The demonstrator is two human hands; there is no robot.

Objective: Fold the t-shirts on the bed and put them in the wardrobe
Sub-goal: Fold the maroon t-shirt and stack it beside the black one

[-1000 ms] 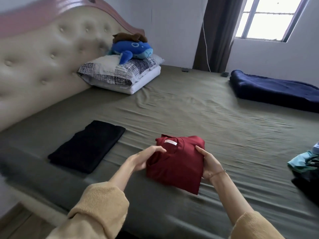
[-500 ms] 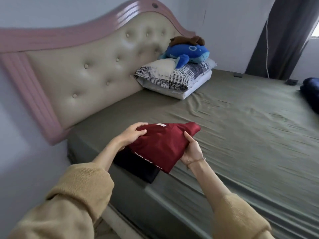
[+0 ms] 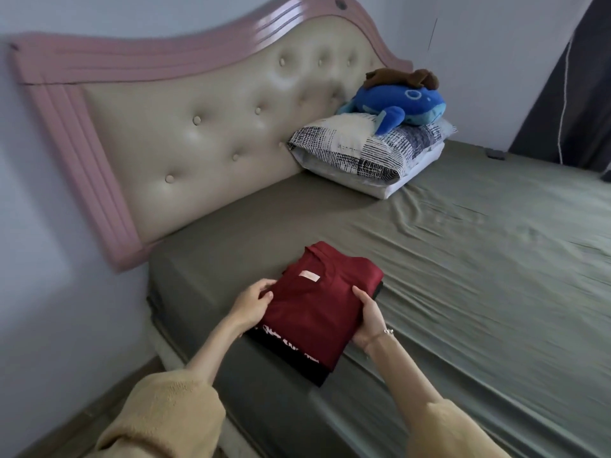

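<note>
A folded dark red t-shirt (image 3: 319, 300) with a pale neck label lies on top of a folded black t-shirt (image 3: 299, 360), whose front edge with white print sticks out below it. Both rest near the corner of the bed (image 3: 463, 292), which has an olive sheet. My left hand (image 3: 253, 304) grips the red shirt's left edge, fingers curled over it. On the other side, my right hand (image 3: 368, 317) holds its right edge, thumb on top. No wardrobe is in view.
A padded beige headboard with a pink frame (image 3: 205, 133) stands behind the shirts. Pillows (image 3: 367, 153) with a blue plush toy (image 3: 396, 104) lie at the head of the bed. A dark curtain (image 3: 575, 94) hangs at the far right. The floor lies left of the bed.
I carried the red t-shirt left across the bed and set it down on the black folded t-shirt. Both hands stay on its edges. My view swung left toward the headboard.
</note>
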